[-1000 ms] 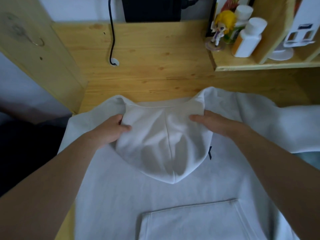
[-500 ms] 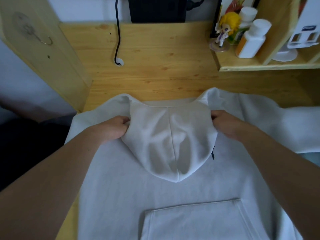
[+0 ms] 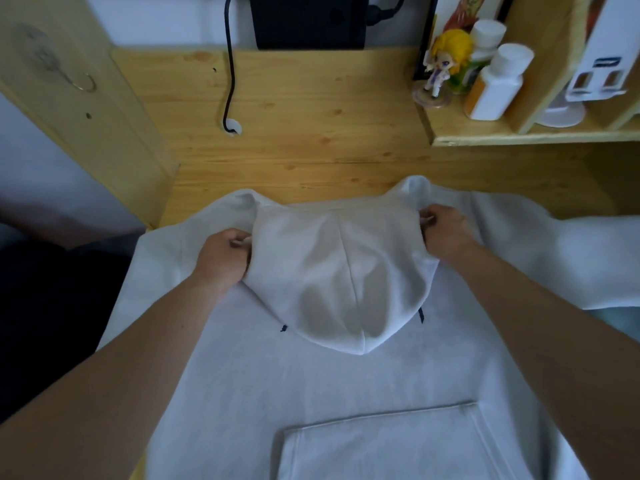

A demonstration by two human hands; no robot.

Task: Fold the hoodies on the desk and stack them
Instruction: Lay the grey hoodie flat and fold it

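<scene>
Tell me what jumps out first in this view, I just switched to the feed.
A white hoodie fills the near half of the wooden desk, front up, with its hood folded down over the chest. The left hand and right hand each grip the hood at one side. Farther back, a small shelf at the right holds a yellow-haired figurine and white bottles.

Hoodie spread front-up on the surface, hood folded down over its chest, pocket nearest the viewer. Left hand at the hood's left edge, right hand at its right. Shelf behind right, holding figurine and bottle. Cable behind centre.
</scene>
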